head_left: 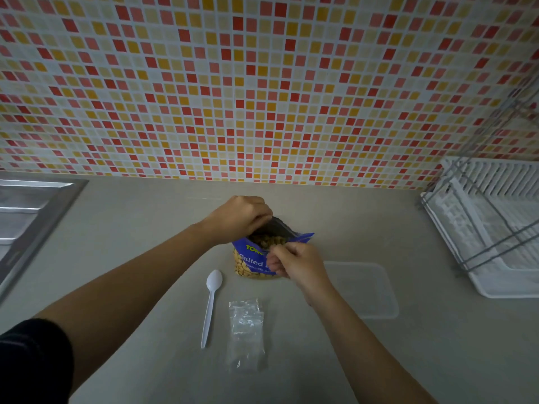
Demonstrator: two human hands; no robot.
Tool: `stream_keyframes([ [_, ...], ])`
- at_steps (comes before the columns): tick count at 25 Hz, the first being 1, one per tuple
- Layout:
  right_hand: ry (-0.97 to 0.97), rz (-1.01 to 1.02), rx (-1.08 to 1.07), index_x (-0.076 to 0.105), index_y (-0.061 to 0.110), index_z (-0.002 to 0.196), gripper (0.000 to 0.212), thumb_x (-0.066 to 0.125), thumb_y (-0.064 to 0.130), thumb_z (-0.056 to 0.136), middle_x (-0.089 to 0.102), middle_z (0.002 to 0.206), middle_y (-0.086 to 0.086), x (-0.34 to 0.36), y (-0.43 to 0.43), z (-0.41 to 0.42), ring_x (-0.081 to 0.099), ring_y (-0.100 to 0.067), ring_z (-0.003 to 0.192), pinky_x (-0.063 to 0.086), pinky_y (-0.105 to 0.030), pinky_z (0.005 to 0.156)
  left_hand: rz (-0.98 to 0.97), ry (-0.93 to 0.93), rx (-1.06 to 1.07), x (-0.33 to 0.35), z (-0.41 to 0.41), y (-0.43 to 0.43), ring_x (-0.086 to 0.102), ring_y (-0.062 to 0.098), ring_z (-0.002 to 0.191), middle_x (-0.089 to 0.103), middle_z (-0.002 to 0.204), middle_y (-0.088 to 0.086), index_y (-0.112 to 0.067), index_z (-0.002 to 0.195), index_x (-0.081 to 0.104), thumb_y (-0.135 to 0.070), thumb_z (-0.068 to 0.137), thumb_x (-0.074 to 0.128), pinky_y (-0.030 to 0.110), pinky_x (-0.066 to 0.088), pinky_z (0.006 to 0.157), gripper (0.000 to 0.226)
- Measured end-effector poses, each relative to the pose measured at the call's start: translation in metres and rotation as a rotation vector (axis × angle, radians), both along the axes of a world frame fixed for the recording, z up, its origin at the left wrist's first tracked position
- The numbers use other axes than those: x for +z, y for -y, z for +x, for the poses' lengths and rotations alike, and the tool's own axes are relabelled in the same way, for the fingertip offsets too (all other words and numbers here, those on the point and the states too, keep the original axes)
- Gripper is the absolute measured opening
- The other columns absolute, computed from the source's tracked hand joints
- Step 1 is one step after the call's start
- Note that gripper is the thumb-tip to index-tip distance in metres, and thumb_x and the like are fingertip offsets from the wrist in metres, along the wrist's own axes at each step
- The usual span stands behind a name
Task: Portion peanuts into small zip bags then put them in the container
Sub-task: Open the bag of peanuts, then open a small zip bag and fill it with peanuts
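Well, at nine o'clock a steel sink [32, 211] is let into the bench [131, 214]; moving right, a white plastic spoon [211, 304] lies at seven o'clock from the bag, and the clear small zip bags [246, 333] lie flat at its six o'clock; the blue salted-peanut bag [253, 266] stands upright near the middle of the bench; the left hand [237, 220] grips its far lip and the right hand [296, 262] pinches its near lip, so the hands sit apart on opposite edges, the mouth spread and peanuts showing; done well, I judge, the pull stays even and gentle with the base flat on the bench, lest the bag tip or tear down its side; at four o'clock from the bag rests a clear plastic container [364, 290]; at three o'clock stands a white dish rack [490, 228]; counted: one peanut bag, one spoon, one container, one rack, one sink, two hands; the number of zip bags in the pile I cannot tell.
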State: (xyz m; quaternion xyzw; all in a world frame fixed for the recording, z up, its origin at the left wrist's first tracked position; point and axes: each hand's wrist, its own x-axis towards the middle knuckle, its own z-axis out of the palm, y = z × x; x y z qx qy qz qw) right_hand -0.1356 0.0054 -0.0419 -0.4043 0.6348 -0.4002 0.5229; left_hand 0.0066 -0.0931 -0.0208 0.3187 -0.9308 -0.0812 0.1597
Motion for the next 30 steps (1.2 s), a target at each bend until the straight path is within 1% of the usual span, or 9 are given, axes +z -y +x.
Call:
stream_keyframes([
  [4,-0.218,0.108,0.14,0.062,0.015,0.054,0.03,0.052,0.017,0.082,0.06,0.047,0.006,0.02,-0.006,-0.008,0.055,-0.004,0.043,0.043,-0.012,0.044,-0.078,-0.057,0.002,-0.005,-0.003,-0.01,0.064,0.026,0.07,0.067,0.08,0.012,-0.005,0.095,0.066,-0.021,0.092,0.044,0.031,0.053,0.062,0.027],
  [8,-0.856,-0.288,-0.012,0.067,0.02,0.063,0.021,0.062,0.034,0.079,0.049,0.066,0.008,0.017,0.001,-0.023,0.048,-0.01,0.063,0.035,-0.024,0.055,0.056,-0.074,0.024,0.004,-0.003,-0.014,0.062,0.027,0.084,0.067,0.095,0.012,-0.01,0.103,0.06,-0.012,0.092,0.05,0.037,0.053,0.073,0.015],
  [11,-0.798,-0.316,0.096,0.075,0.024,0.087,0.017,0.067,0.035,0.078,0.059,0.1,0.001,0.009,0.008,-0.033,0.056,-0.018,0.095,0.038,-0.022,0.078,0.162,-0.002,0.074,0.002,0.008,-0.017,0.06,0.021,0.099,0.066,0.11,0.006,-0.014,0.103,0.067,-0.008,0.087,0.054,0.034,0.05,0.086,0.021],
  [14,-0.659,-0.202,0.209,0.063,0.019,0.116,0.046,0.073,0.027,0.072,0.061,0.121,0.001,0.012,0.01,-0.04,0.056,-0.015,0.108,0.035,-0.015,0.079,0.338,0.01,0.146,0.002,0.017,-0.021,0.056,0.015,0.102,0.063,0.117,-0.001,-0.022,0.121,0.057,-0.019,0.081,0.064,0.026,0.046,0.084,0.041],
  [17,-0.61,-0.199,0.259,0.052,0.018,0.127,0.066,0.076,0.023,0.066,0.056,0.126,-0.002,0.018,0.01,-0.041,0.054,-0.016,0.11,0.039,-0.021,0.083,0.406,-0.018,0.128,0.005,0.018,-0.024,0.053,0.015,0.102,0.061,0.119,0.0,-0.022,0.125,0.053,-0.019,0.074,0.07,0.025,0.047,0.083,0.054],
  [22,-0.585,-0.267,0.332,0.051,0.017,0.126,0.064,0.076,0.024,0.068,0.055,0.12,0.0,0.014,0.01,-0.046,0.053,-0.014,0.108,0.044,-0.027,0.087,0.382,0.013,0.102,0.008,0.016,-0.03,0.054,0.015,0.1,0.061,0.119,0.002,-0.023,0.126,0.052,-0.024,0.075,0.065,0.027,0.048,0.084,0.052],
  [25,-0.638,-0.28,0.37,0.047,0.019,0.13,0.063,0.072,0.035,0.075,0.054,0.128,-0.001,0.009,0.006,-0.051,0.052,-0.018,0.115,0.044,-0.032,0.095,0.207,-0.228,0.253,-0.001,0.019,-0.048,0.055,0.016,0.109,0.061,0.124,0.005,-0.017,0.121,0.058,-0.028,0.083,0.062,0.027,0.044,0.092,0.04],
  [28,-0.65,-0.356,0.368,0.045,0.019,0.133,0.057,0.066,0.033,0.081,0.056,0.128,-0.002,0.005,0.001,-0.05,0.052,-0.018,0.116,0.039,-0.023,0.091,-0.072,-0.669,0.429,-0.027,0.021,-0.086,0.055,0.003,0.08,0.065,0.089,0.001,-0.007,0.094,0.068,-0.022,0.083,0.057,0.012,0.045,0.073,0.021],
  [30,-0.675,-0.397,0.337,0.042,0.016,0.135,0.058,0.064,0.031,0.084,0.052,0.133,-0.004,0.001,-0.001,-0.047,0.049,-0.018,0.121,0.033,-0.018,0.093,-0.004,-0.598,0.375,-0.057,0.026,-0.107,0.051,0.004,0.068,0.063,0.075,0.002,-0.007,0.083,0.068,-0.019,0.082,0.057,0.017,0.045,0.063,0.016],
])
